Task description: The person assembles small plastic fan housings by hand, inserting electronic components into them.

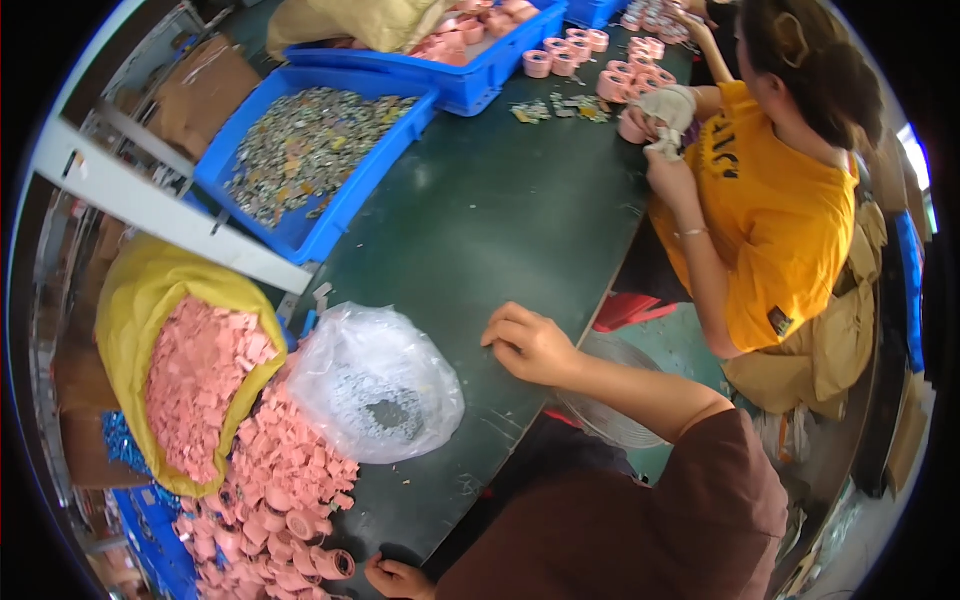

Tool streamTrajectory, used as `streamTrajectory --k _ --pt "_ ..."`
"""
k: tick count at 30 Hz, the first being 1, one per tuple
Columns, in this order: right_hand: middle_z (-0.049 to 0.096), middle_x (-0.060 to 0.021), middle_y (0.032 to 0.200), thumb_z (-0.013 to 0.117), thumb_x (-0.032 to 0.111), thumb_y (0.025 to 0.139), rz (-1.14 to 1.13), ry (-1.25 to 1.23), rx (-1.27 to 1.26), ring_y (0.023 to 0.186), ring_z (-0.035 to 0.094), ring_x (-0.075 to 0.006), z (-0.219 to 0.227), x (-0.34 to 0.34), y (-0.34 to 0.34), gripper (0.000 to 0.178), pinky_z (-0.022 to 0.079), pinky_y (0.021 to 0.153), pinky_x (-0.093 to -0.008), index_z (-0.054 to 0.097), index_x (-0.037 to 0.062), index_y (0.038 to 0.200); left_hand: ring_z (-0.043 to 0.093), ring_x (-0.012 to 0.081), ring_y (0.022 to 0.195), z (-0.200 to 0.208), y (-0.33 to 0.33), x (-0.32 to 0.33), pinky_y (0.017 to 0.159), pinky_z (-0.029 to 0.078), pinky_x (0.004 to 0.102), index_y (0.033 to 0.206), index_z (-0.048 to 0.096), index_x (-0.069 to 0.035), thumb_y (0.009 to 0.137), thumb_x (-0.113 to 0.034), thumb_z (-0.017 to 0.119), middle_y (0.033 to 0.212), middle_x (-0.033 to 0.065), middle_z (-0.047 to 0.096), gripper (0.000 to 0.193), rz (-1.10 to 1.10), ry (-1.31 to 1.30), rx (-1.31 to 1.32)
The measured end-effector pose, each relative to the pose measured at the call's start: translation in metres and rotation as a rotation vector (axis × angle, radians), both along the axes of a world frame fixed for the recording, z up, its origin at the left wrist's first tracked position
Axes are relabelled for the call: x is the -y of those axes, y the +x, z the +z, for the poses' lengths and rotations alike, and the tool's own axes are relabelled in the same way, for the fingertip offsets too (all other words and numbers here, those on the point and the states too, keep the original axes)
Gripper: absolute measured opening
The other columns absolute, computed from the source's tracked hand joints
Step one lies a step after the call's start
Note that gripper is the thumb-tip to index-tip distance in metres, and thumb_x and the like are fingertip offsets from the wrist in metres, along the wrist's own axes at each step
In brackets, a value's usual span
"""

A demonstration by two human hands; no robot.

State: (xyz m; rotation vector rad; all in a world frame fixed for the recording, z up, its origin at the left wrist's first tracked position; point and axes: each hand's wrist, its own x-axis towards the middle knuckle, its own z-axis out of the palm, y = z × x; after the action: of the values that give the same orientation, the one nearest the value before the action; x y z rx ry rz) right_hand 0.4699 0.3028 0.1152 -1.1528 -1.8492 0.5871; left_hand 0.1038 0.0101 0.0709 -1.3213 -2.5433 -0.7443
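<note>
My right hand (530, 345) is over the green table (450, 260), right of a clear plastic bag (385, 345). Its fingers are curled, and whatever they may hold is hidden. Many small white pieces (370, 405) lie in the bag, around a dark gap. Low in the view, my left hand (400, 578) is at the table edge beside a heap of pink ring-shaped parts (275, 535). Its fingers are bent inward and only partly visible; I cannot make out anything in them. Left of the bag, small pink pieces (205, 380) spill from a yellow sack (130, 300).
A blue tray (330, 235) of small mixed pieces stands at the far left, before another blue bin (480, 85) of pink parts. A person in a yellow shirt (780, 210) handles a pink ring (632, 127) at the right edge, near several more. A white beam (170, 205) crosses the left side.
</note>
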Motion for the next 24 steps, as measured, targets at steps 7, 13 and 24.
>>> streamTrajectory --k 7,13,24 --pt "0.062 -0.0142 0.097 0.062 -0.005 0.081 0.03 0.014 0.032 0.084 0.064 -0.03 -0.005 -0.006 -0.011 0.018 0.053 0.069 -0.0371 0.069 0.006 0.093 0.061 0.0346 0.072 0.0 0.004 0.002 0.064 0.048 0.0432 0.084 0.068 -0.006 0.077 -0.004 0.054 0.08 0.0135 0.064 0.015 0.029 0.103 -0.056" --pt "0.056 -0.0142 0.096 0.055 -0.011 0.086 0.056 -0.03 0.02 0.089 0.058 -0.0277 -0.023 -0.004 0.014 0.016 0.048 0.074 -0.0325 0.063 0.0006 0.094 0.059 0.0313 0.066 0.017 0.01 -0.017 0.06 0.046 0.042 0.082 0.067 -0.012 0.073 -0.005 0.062 0.07 0.0094 0.059 0.012 -0.008 0.12 -0.039" --pt "0.057 -0.0135 0.094 0.055 -0.012 0.082 0.085 -0.051 0.135 0.078 0.058 -0.0258 -0.013 -0.002 -0.006 0.016 0.047 0.064 -0.0327 0.063 0.0006 0.088 0.054 0.0288 0.06 0.018 0.016 -0.001 0.054 0.04 0.0406 0.079 0.064 -0.012 0.07 -0.004 0.061 0.065 0.0068 0.054 0.012 0.0 0.238 -0.071"
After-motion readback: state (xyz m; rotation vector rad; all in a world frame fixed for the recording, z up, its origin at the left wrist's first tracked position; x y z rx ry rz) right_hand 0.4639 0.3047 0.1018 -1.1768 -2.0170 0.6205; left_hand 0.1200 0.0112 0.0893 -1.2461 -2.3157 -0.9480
